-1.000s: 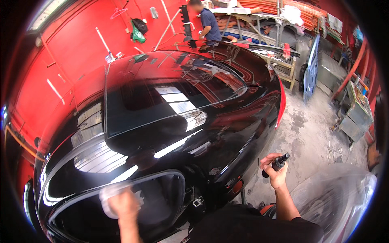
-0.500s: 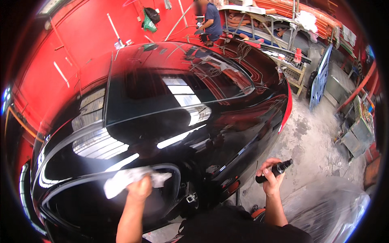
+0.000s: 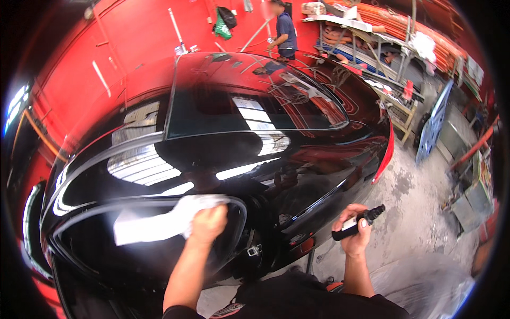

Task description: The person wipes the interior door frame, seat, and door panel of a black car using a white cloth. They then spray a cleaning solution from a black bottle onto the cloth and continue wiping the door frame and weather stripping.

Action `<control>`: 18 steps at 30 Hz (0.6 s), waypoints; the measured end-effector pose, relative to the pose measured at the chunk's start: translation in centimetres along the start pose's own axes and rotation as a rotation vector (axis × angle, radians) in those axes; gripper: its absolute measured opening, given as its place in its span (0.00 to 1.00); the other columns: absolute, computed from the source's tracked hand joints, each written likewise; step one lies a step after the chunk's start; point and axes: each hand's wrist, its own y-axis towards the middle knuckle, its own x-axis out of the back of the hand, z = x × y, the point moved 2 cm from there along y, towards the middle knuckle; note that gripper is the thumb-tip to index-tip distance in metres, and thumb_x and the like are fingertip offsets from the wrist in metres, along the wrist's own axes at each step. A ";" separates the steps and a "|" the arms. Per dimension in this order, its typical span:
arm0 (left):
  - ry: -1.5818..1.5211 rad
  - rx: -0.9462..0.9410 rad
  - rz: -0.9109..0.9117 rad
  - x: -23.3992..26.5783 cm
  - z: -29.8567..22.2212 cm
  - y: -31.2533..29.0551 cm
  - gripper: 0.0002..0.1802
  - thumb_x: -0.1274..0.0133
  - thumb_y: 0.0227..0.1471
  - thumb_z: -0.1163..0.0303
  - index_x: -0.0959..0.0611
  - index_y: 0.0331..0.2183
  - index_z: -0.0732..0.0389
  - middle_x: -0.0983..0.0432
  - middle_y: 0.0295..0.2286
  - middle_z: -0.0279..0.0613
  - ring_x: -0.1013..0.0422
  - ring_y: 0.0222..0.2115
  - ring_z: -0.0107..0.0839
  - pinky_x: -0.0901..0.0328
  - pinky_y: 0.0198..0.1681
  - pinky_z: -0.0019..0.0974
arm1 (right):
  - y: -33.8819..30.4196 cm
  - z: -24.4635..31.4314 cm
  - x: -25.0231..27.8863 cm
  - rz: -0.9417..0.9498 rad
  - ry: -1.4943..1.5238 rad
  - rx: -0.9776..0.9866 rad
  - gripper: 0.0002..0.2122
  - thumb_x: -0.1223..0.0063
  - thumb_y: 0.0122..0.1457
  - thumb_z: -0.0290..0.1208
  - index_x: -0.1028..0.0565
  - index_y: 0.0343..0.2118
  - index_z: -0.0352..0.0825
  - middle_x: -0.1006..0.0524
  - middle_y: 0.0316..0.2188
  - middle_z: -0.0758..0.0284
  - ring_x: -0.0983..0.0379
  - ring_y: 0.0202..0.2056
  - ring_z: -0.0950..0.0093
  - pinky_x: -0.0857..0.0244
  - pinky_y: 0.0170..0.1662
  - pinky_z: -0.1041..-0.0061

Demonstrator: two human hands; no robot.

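Observation:
My left hand [image 3: 209,224] is closed on a white cloth [image 3: 151,226], which trails out to the left over the door-window opening of a glossy black car [image 3: 313,165]. The cloth is near the upper edge of the window frame [image 3: 245,212]; whether it presses on the paint I cannot tell. To the right, clear of the car, my right hand [image 3: 355,242] is wrapped round a small black spray bottle [image 3: 348,229]. The bottle is tilted, its nozzle end pointing up and right, with a pale label showing between my fingers.
A metal door latch [image 3: 254,250] shows on the door pillar. Crumpled clear plastic sheeting [image 3: 425,284] lies at the lower right. A blue car panel [image 3: 434,125] leans upright beyond the concrete floor [image 3: 398,207]. Another person [image 3: 285,32] stands past the car, by the red wall [image 3: 138,32].
My left hand has moved right and slightly up with the cloth, which now stretches out leftward. My right hand still holds the bottle. The view has shifted, and the other person stands more upright.

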 end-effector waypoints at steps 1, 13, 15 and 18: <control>-0.019 -0.020 0.108 -1.3 -1.4 -0.1 0.10 0.46 0.41 0.73 0.20 0.32 0.54 0.25 0.28 0.38 0.26 0.29 0.39 0.30 0.35 0.42 | 0.3 -0.4 -1.1 0.053 0.077 -0.035 0.25 0.39 0.53 0.44 0.30 0.45 0.29 0.25 0.28 0.60 0.25 0.24 0.71 0.27 0.29 0.70; 0.628 0.387 -0.308 14.7 19.7 -9.6 0.04 0.48 0.44 0.78 0.22 0.28 0.63 0.25 0.27 0.46 0.33 0.26 0.49 0.39 0.34 0.51 | -7.5 -0.1 0.9 -0.140 -0.259 0.018 0.22 0.40 0.53 0.44 0.30 0.42 0.31 0.27 0.28 0.62 0.27 0.24 0.69 0.29 0.27 0.69; 0.389 0.256 -0.351 13.2 18.2 -9.0 0.07 0.49 0.41 0.80 0.21 0.28 0.66 0.27 0.24 0.45 0.33 0.24 0.45 0.40 0.32 0.50 | -7.3 -3.0 -3.3 -0.072 -0.209 -0.008 0.21 0.41 0.53 0.43 0.30 0.42 0.31 0.27 0.28 0.62 0.26 0.25 0.68 0.28 0.27 0.68; 0.180 0.016 -0.181 7.0 10.0 -4.9 0.12 0.47 0.40 0.74 0.18 0.31 0.63 0.25 0.27 0.41 0.28 0.29 0.39 0.34 0.40 0.46 | -5.6 -8.0 -13.5 0.183 -0.142 -0.067 0.15 0.40 0.53 0.36 0.29 0.36 0.31 0.27 0.31 0.59 0.25 0.28 0.67 0.26 0.30 0.66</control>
